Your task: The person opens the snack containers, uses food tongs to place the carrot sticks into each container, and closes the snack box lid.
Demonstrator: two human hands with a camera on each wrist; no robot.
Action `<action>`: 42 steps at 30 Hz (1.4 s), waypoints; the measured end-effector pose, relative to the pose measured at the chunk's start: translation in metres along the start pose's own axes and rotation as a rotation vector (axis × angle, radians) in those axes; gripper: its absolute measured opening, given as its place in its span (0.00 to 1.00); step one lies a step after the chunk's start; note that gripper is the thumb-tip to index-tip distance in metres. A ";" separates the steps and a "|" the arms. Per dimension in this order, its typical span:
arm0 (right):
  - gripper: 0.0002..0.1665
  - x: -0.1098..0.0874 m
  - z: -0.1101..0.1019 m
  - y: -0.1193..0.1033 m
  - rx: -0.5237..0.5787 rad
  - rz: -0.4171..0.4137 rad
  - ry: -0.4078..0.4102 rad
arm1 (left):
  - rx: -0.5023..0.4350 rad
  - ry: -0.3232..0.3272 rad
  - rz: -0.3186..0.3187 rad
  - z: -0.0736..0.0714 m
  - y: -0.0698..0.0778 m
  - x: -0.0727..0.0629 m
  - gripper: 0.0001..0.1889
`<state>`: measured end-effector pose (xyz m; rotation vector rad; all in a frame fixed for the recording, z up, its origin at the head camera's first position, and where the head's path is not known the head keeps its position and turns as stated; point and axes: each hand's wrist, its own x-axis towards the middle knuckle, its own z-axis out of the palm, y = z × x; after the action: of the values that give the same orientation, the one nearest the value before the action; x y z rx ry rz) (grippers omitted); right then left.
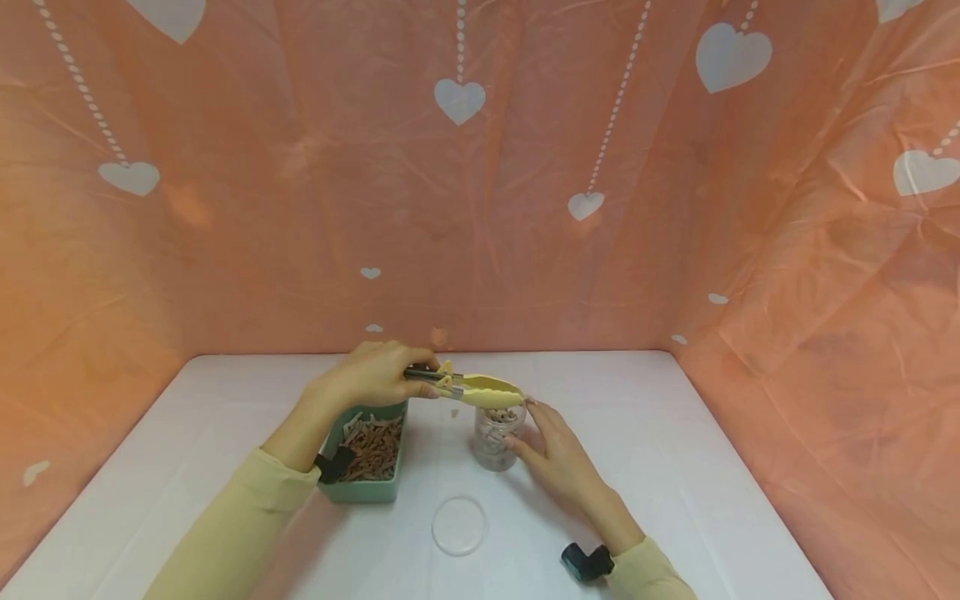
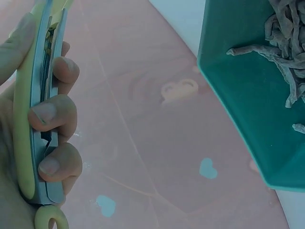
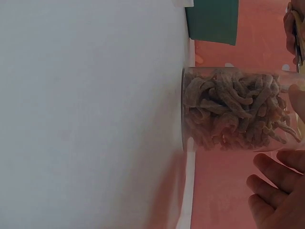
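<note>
In the head view my left hand (image 1: 378, 373) grips yellow-tipped tongs (image 1: 491, 393) by their metal and yellow handle. The tong tips lie across the mouth of a clear jar (image 1: 493, 450). Brown-grey dried strips (image 3: 228, 105) fill much of the jar, which stands upright on the table. My right hand (image 1: 562, 458) is at the jar's right side, thumb against its wall and a fingertip close to the rim and tong tips. The other fingers (image 3: 269, 171) are loosely bent beside the jar. Under my left forearm sits a green tub (image 1: 363, 492) of similar strips (image 1: 372, 448).
A clear round ring-like lid (image 1: 459, 525) lies on the white table (image 1: 525, 567) in front of the jar. One small crumb (image 1: 454, 413) lies between tub and jar. Orange cloth (image 1: 405, 208) with white hearts hangs behind and on both sides.
</note>
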<state>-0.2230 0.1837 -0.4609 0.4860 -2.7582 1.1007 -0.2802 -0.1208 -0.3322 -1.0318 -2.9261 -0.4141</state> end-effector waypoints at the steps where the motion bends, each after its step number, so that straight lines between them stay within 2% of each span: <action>1: 0.45 0.000 0.000 0.000 -0.001 -0.002 0.001 | -0.001 -0.001 0.001 0.000 0.000 0.000 0.17; 6: 0.44 0.000 0.000 0.000 -0.001 -0.019 0.007 | 0.004 0.000 -0.010 -0.005 0.001 -0.005 0.20; 11: 0.43 0.001 0.000 -0.001 0.014 -0.018 -0.001 | 0.035 0.009 -0.028 -0.015 0.000 -0.013 0.20; 19: 0.43 0.000 0.000 0.000 0.022 -0.024 -0.001 | 0.091 -0.021 -0.036 -0.029 -0.001 -0.024 0.18; 27: 0.43 -0.001 0.001 0.001 0.035 -0.023 0.004 | 0.092 -0.041 -0.042 -0.033 0.003 -0.025 0.22; 36: 0.43 0.000 0.001 0.000 0.033 -0.026 -0.002 | 0.096 -0.007 -0.050 -0.039 -0.003 -0.032 0.20; 42: 0.43 0.000 0.001 0.000 0.035 -0.020 0.000 | 0.116 -0.014 -0.037 -0.036 -0.001 -0.029 0.21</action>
<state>-0.2228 0.1830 -0.4611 0.5172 -2.7320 1.1468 -0.2614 -0.1482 -0.3010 -0.9719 -2.9453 -0.2349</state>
